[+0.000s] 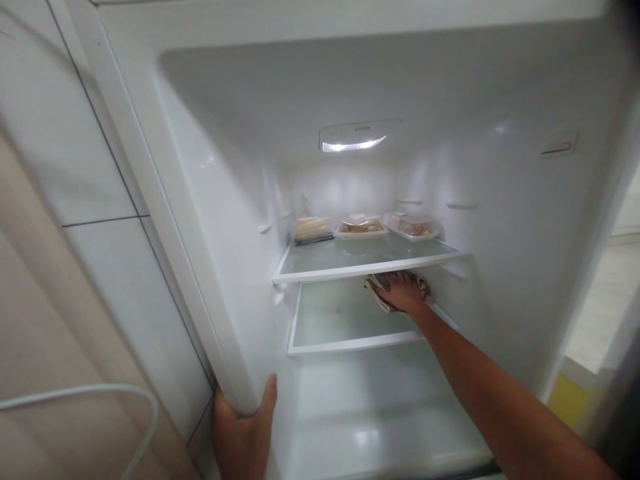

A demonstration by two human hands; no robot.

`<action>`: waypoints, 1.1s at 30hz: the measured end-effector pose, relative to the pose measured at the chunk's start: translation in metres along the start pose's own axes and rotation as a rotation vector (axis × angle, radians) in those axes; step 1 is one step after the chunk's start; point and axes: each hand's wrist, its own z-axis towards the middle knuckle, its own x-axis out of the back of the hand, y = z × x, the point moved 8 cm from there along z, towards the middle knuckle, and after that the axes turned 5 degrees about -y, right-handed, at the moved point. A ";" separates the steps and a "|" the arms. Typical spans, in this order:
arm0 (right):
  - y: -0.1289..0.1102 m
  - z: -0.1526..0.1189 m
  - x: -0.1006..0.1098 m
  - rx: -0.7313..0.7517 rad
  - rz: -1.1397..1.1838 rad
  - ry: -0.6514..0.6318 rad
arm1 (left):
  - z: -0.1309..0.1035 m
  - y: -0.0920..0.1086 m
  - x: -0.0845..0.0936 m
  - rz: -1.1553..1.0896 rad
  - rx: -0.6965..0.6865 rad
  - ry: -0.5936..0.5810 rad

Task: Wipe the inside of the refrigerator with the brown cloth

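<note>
My right hand (401, 292) reaches into an open refrigerator and presses a dark patterned cloth (383, 303) with light edges onto the second glass shelf (325, 317), towards its right side. The upper shelf partly hides the cloth and the fingertips. At the lower left, my left hand (245, 427) grips the refrigerator's side wall edge (235, 380), thumb on the inner face and the other fingers out of sight behind it.
Three clear food packages, at the left (313, 229), middle (361, 227) and right (413, 227), sit on the upper glass shelf (350, 257). A lamp (355, 141) glows above. Tiled wall (100, 167) and a pale cable (100, 388) are at the left.
</note>
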 end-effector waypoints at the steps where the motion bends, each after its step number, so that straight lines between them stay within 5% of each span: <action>1: -0.002 0.002 -0.001 -0.015 -0.002 -0.003 | 0.000 0.000 0.000 0.005 0.007 0.006; 6: -0.042 0.013 -0.012 0.063 0.013 -0.069 | 0.000 -0.001 0.000 0.013 0.010 0.025; 18: -0.229 0.010 -0.045 0.489 0.121 -0.261 | 0.001 -0.008 -0.001 0.028 0.047 0.022; 24: -0.236 -0.014 -0.036 0.619 0.157 -0.259 | 0.002 -0.005 -0.001 0.045 0.024 0.018; 33: -0.221 -0.104 -0.003 0.820 0.263 -0.299 | 0.000 0.000 0.000 -0.003 -0.013 0.000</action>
